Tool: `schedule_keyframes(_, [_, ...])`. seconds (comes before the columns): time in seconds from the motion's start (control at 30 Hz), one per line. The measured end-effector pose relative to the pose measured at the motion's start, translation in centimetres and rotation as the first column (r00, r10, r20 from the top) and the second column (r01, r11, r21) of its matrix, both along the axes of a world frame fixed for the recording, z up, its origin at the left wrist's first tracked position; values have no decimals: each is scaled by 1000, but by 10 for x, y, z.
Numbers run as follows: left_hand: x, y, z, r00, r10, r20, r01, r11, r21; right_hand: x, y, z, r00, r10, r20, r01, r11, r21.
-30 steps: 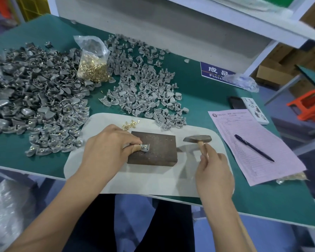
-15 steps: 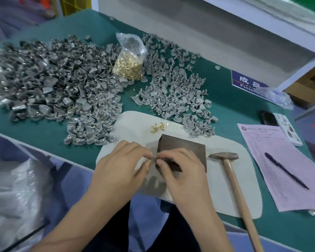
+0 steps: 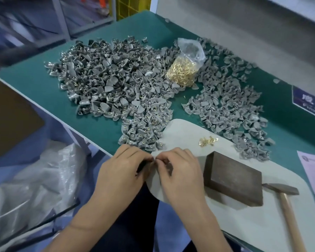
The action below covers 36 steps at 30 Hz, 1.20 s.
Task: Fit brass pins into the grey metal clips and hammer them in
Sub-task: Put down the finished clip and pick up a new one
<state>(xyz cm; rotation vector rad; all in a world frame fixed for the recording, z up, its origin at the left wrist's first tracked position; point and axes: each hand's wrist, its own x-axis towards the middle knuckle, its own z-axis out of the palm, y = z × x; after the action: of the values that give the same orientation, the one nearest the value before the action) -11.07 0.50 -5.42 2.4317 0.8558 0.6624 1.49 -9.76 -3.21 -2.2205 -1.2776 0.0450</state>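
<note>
Fingertips of left hand (image 3: 123, 170) and right hand (image 3: 180, 171) pressed together at the near edge of the white mat (image 3: 185, 131), both curled, pinching something small, probably a clip, hidden between them. Just right, dark block (image 3: 233, 180), then hammer (image 3: 287, 206) lying flat, untouched. Beyond, loose brass pins (image 3: 207, 141) on the mat; grey clips (image 3: 116, 84) heaped left, more clips (image 3: 231, 106) right, bag of pins (image 3: 185, 70) between, all on the green table (image 3: 44, 88).
</note>
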Motion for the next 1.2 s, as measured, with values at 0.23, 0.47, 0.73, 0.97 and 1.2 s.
schedule_keyframes(0.23, [5,4,5,998,37,44,-36,999,-31,4,16,-5,994,-111,19,110,993,35])
schedule_keyframes(0.47, [38,-3,24,985,-124,119,142,977,-156,31,-20,11,975,-221,-17,219,945,245])
schedule_keyframes(0.73, [125,-9,27,975,-201,-99,194,978,-76,79,-99,23,880,-475,13,449,840,306])
schedule_keyframes(0.97, [155,-15,22,973,-85,-215,91,996,15,89,-113,-8,855,-489,-170,515,770,376])
schedule_keyframes(1.2, [156,-20,29,950,-86,-299,115,990,82,92,-114,-18,872,-452,-188,484,738,470])
